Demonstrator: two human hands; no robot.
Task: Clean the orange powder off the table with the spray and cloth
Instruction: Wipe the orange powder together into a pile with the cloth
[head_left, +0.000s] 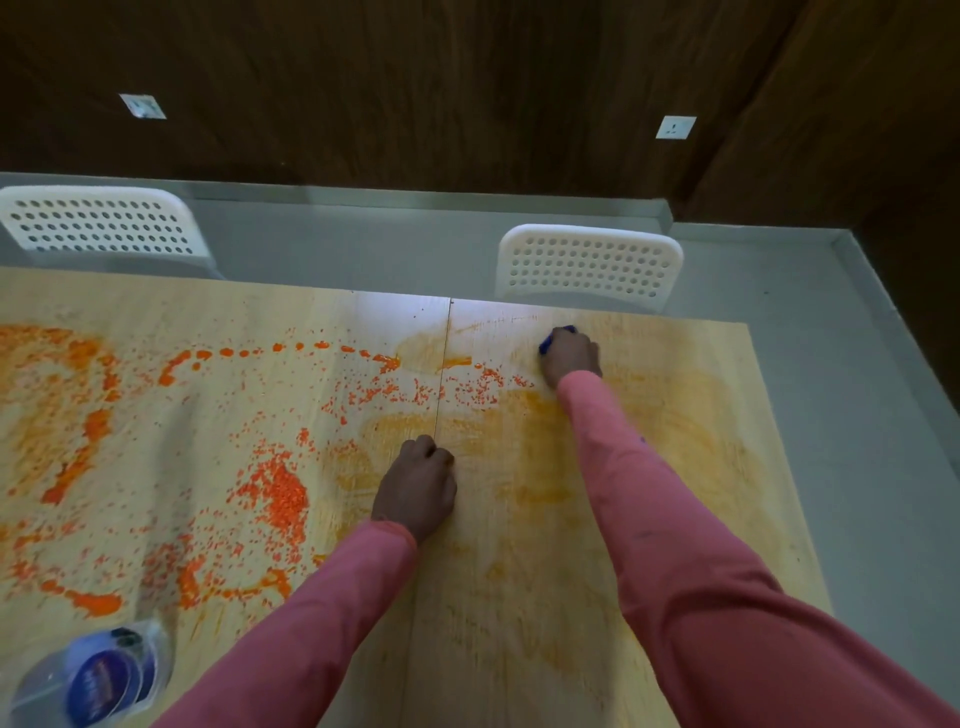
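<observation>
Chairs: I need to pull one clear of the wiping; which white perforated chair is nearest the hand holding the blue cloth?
The right-hand white perforated chair, just beyond the right hand; the other stands far left.

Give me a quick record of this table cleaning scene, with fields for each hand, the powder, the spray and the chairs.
right hand: grips blue cloth on far table
left hand: fingers curled, resting on table, holding nothing
orange powder: thick on left half; right half smeared
spray bottle: near left corner, blurred
white chairs: two, beyond far edge

Two chairs stand behind the table.
</observation>
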